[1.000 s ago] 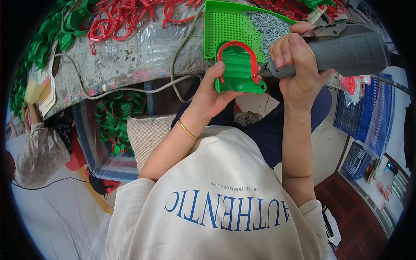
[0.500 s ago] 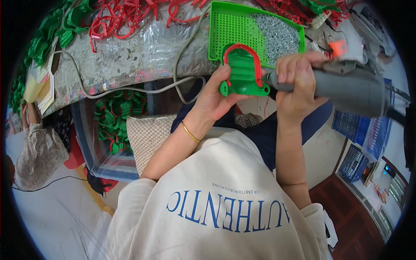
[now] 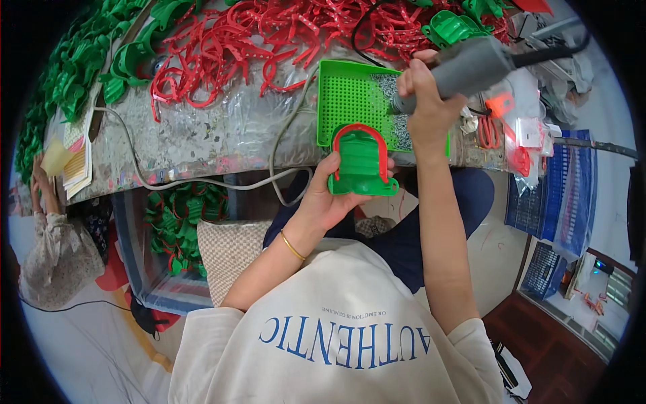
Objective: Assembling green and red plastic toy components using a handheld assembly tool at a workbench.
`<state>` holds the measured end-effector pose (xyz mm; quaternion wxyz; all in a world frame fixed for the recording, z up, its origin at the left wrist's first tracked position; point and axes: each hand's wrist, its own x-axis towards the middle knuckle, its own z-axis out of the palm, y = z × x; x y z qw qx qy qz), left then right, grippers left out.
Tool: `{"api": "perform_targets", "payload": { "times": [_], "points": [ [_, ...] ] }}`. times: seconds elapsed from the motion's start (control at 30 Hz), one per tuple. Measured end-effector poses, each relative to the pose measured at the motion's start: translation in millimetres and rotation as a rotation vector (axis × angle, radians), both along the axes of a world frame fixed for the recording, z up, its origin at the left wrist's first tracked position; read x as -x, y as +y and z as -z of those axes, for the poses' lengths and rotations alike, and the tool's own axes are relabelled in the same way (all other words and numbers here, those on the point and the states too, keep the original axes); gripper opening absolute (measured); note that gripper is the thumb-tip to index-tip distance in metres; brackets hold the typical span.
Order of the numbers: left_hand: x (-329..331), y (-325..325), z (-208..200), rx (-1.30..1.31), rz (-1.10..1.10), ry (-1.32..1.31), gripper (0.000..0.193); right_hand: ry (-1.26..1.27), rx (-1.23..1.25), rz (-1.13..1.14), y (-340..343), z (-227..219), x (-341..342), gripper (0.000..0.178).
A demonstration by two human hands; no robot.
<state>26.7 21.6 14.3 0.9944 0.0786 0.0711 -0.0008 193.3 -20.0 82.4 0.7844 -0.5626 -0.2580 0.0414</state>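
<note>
Head view, looking down over my own chest: my left hand (image 3: pixel 321 202) cups the green plastic horseshoe-shaped piece with the red curved strip fitted round its arch (image 3: pixel 362 163), fingers closed around its left side and base. I hold it just off the desk (image 3: pixel 202 135) edge, face up, so the arch is open to the tool and steadied against my palm. My right hand (image 3: pixel 424 101) is wrapped tight around the grey powered screwdriver (image 3: pixel 464 67), its tip angled down over the green perforated plastic tray (image 3: pixel 350 101), right at the patch of small silvery screws (image 3: pixel 397 114) lying in the tray's right part. That tray sits at the near edge of the desk, just behind the piece, so the screws are within a short reach. The loose pile of red plastic strips (image 3: pixel 269 40) and the green plastic shells (image 3: pixel 81 74) are heaped farther back and to the left, out of the way. A grey cable (image 3: pixel 202 178) droops over the desk's front edge.
</note>
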Motion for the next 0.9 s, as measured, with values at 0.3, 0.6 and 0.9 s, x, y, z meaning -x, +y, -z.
{"api": "perform_targets", "payload": {
  "times": [0.3, 0.6, 0.9],
  "points": [
    [-2.8, 0.6, 5.2, -0.015, 0.006, -0.013, 0.077, -0.057, 0.064, 0.02, 13.6, 30.9, -14.1, 0.01],
    [-1.4, 0.4, 7.2, 0.027, 0.011, -0.028, 0.075, -0.013, 0.042, 0.047, 14.9, 36.1, -10.6, 0.011],
    [-0.2, 0.9, 10.9, 0.08, 0.01, -0.076, 0.073, -0.017, 0.083, 0.069, 15.1, 37.4, -8.3, 0.013]
  ]
}}
